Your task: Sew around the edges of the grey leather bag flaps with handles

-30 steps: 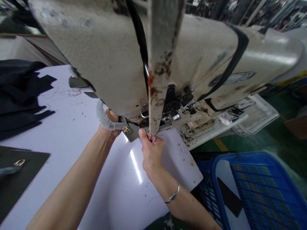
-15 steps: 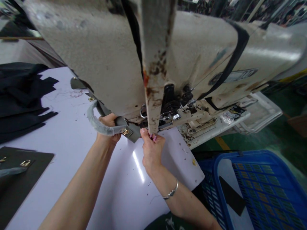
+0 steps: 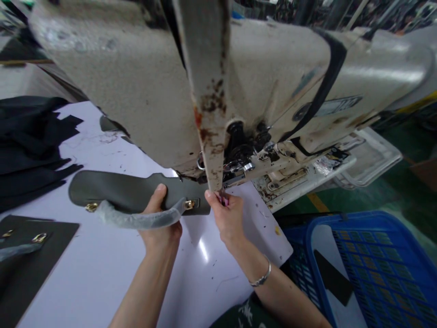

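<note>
A grey-green bag panel (image 3: 112,189) lies across the front of the sewing machine (image 3: 143,100), its right end under the machine head. My left hand (image 3: 160,218) grips the panel from below with the thumb on top. A plastic-wrapped handle (image 3: 139,220) with gold-coloured rings crosses in front of that hand. Beside the panel's right end, just below the rusty upright bar (image 3: 213,150), my right hand (image 3: 228,214) is closed around something small and pink (image 3: 223,199), mostly hidden by the fingers.
Dark fabric pieces (image 3: 30,141) are heaped at the left of the white table (image 3: 99,273). Another dark panel (image 3: 37,264) with a wrapped handle lies at the lower left. To the right stand a blue basket (image 3: 372,218) and a clear plastic tray (image 3: 382,152).
The panel has swung out to the left and more of it shows, with its handle stretched sideways. Both hands have shifted slightly right and down in view.
</note>
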The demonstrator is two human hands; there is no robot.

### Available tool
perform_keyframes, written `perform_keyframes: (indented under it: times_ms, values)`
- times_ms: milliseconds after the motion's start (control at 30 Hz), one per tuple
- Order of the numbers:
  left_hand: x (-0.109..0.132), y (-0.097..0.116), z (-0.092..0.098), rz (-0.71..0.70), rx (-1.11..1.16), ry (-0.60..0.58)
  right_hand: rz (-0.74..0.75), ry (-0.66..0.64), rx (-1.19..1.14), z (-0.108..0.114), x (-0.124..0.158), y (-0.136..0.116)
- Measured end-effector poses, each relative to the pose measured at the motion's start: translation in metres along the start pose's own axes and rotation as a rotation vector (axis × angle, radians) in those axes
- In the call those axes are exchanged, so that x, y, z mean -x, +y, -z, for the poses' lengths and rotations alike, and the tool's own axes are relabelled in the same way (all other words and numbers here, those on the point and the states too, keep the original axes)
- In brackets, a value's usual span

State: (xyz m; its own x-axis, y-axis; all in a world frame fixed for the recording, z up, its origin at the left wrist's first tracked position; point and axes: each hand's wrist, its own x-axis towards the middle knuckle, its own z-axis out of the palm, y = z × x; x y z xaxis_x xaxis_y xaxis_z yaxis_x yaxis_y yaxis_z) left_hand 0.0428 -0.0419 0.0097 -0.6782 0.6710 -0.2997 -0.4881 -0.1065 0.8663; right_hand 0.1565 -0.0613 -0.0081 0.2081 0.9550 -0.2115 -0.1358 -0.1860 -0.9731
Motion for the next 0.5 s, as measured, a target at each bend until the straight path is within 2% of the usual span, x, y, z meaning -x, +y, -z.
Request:
perform_keyframes:
  times_ms: [100,233,333,400,433,500]
  values:
    - [0.019,-0.002,0.002,0.057,0.108,0.080,0.030,-0.054,0.077,0.013,0.001,-0.002]
    - [0.038,-0.014,0.006,0.065,0.098,0.119,-0.003,-0.084,0.093,0.022,-0.015,0.004]
    - [0.047,-0.019,0.018,0.113,0.060,0.100,0.006,-0.096,0.110,0.025,-0.030,0.010]
    - [0.049,-0.015,0.037,0.179,-0.076,-0.033,0.024,-0.108,0.123,0.026,-0.035,0.011]
    - [0.049,-0.010,0.049,0.236,-0.204,-0.151,0.032,-0.113,0.129,0.027,-0.036,0.011]
    - [0.051,0.005,0.075,0.361,-0.588,-0.470,0.041,-0.116,0.133,0.027,-0.035,0.009]
